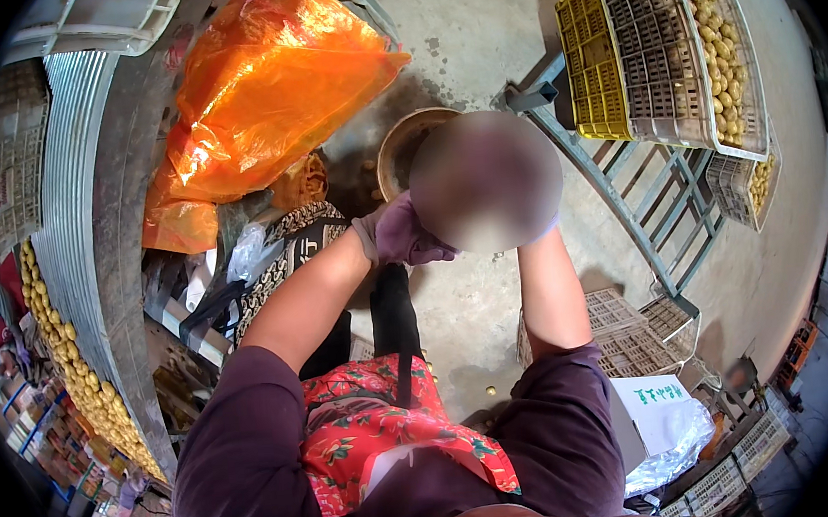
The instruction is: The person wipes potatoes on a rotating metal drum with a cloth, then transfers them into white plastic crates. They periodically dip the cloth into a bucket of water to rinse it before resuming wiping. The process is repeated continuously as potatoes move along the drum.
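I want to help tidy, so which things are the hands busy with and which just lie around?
In hand: left hand in a purple glove; round brown basin close beside it. What it grips is too blurred to tell.

Lying about: orange bag; crates of yellow fruit; empty yellow crate; white box.

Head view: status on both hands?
Left hand gloved, raised against a blurred patch. Right hand hidden behind it. Round basin just beyond. Orange bag on the left.
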